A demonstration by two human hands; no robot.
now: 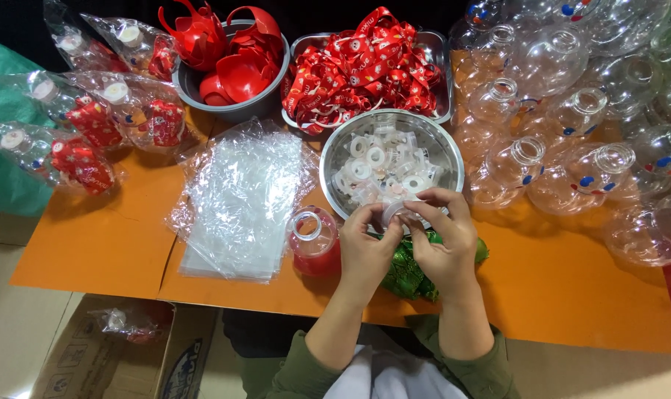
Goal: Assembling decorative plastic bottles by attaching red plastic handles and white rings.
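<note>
A small translucent white plastic cap sat between the fingertips of both hands, just in front of the near rim of the round steel bowl of white plastic caps, above the orange table. The left hand and the right hand each had thumb and forefinger pinched closed on the cap, the other fingers curled loosely. A clear round bottle with a red base stood just beside the left hand, next to a stack of clear plastic bags, and a crumpled green foil wrapper lay under both hands.
</note>
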